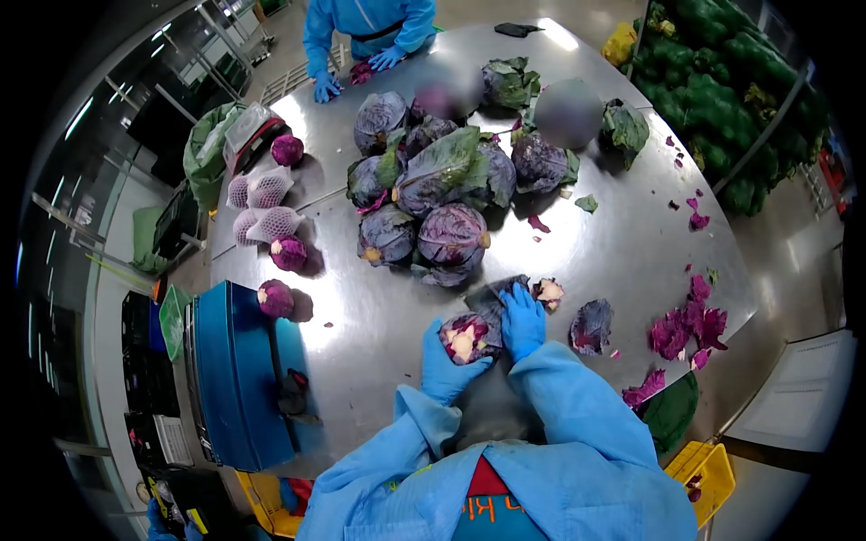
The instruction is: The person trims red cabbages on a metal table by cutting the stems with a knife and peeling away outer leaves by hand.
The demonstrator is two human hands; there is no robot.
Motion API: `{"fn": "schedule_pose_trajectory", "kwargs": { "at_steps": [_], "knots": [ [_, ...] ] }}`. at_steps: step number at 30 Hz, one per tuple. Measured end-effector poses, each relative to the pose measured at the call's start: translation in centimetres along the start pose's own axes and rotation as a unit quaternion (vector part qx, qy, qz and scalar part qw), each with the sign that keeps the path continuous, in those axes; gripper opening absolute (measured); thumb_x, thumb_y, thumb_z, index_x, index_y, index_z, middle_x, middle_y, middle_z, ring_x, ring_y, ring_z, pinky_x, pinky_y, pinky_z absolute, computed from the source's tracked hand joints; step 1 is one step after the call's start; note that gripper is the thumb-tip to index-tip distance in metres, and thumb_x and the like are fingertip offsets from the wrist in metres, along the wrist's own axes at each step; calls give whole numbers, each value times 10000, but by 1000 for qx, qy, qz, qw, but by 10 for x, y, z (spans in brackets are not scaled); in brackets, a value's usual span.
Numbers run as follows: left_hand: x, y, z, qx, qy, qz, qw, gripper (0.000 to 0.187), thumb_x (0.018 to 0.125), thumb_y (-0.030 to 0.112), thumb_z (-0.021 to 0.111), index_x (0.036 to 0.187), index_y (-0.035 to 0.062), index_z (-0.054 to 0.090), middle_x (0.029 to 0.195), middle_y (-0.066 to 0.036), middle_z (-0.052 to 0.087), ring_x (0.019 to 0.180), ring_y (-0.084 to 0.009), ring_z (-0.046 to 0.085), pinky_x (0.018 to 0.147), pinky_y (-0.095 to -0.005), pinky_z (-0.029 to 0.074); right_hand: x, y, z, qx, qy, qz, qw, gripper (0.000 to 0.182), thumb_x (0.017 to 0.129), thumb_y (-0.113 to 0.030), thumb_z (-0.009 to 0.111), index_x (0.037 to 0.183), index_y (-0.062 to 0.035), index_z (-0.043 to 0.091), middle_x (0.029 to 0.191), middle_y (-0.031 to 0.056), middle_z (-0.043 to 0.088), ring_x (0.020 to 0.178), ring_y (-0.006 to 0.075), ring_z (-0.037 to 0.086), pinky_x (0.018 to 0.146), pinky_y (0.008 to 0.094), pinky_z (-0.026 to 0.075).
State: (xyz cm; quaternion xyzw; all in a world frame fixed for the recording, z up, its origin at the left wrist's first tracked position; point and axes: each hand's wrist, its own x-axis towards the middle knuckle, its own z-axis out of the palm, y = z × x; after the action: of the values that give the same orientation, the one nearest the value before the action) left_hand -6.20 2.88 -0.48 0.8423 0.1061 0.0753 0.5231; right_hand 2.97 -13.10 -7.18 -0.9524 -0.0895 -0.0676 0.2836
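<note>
A blue bin (242, 379) stands beside a trimmed red cabbage (275, 298) on the steel tabletop (361, 356). The gloved left hand (446, 368) curls around a half-peeled red cabbage (467, 339); the right hand (522, 322), fingers extended, covers a dark leaf (490, 296), grip unclear. Rightward lie a pale stump (548, 292), a loose leaf (591, 326) and purple scraps (690, 326).

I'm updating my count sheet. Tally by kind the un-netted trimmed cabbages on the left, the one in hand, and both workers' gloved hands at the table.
Un-netted trimmed cabbages, left: 3
Cabbage in the wearer's left hand: 1
Wearer's gloved hands: 2
Co-worker's gloved hands: 2
Total: 8
</note>
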Motion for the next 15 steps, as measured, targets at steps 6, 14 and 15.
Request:
{"fn": "schedule_pose_trajectory", "kwargs": {
  "at_steps": [6, 14, 15],
  "knots": [
    [15, -28, -8, -168, 81, -142, 972, 1018, 562, 302, 907, 1322, -63, 338, 1273, -174, 460, 1164, -257, 470, 1001, -350, 392, -37, 55, -31, -120, 24, 8, 992, 401, 832, -211, 534, 1231, -202, 580, 1375, 47, 488, 1298, 273, 407, 1062, 504, 279],
    [96, -20, 26, -41, 121, -87, 988, 1027, 527, 337, 909, 1313, -49, 372, 1262, -194, 450, 1157, -299, 471, 1000, -372, 393, -168, 204, -136, -214, 55, 103, 970, 379, 869, -206, 530, 1240, -145, 580, 1355, 129, 492, 1288, 322, 405, 1048, 476, 294],
    [101, -13, 28, 12, 124, -96, 988, 1034, 523, 326, 912, 1319, -45, 367, 1275, -187, 440, 1169, -291, 465, 1004, -369, 389, -189, 215, -149, -250, 92, 76, 961, 358, 879, -186, 553, 1227, -113, 584, 1287, 131, 538, 1213, 306, 468, 988, 432, 363]
  ]
}}
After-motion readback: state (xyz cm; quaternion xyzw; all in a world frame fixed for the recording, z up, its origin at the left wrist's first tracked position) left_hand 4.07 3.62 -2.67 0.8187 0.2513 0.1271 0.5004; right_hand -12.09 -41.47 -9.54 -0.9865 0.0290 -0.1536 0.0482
